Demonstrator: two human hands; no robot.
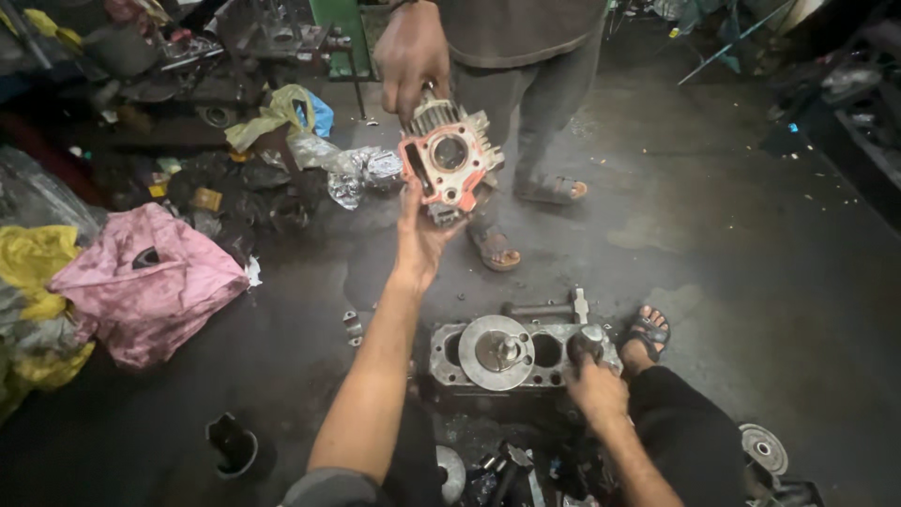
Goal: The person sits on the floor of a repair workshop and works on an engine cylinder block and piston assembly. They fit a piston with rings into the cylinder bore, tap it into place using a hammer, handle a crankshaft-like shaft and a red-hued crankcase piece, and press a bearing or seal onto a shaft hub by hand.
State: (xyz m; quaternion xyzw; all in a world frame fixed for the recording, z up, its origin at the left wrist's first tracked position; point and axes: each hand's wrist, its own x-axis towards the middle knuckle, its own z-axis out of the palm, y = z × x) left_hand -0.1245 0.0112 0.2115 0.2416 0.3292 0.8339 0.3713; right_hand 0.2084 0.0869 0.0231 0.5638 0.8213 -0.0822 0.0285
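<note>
Now my left hand [419, 237] cups under the finned cylinder [448, 160] a standing person's hand [411, 56] holds; my right hand [593, 380] grips closed on the crankcase [526, 352] knob.

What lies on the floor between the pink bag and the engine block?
In the head view, mostly bare dark floor. The person's left forearm crosses above it, and a small metal piece lies near the engine block, far from the pink bag.

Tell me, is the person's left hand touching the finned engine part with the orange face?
Touching. The head view shows the left hand pressed under the finned engine part, which another person's hand grips from above.
</note>
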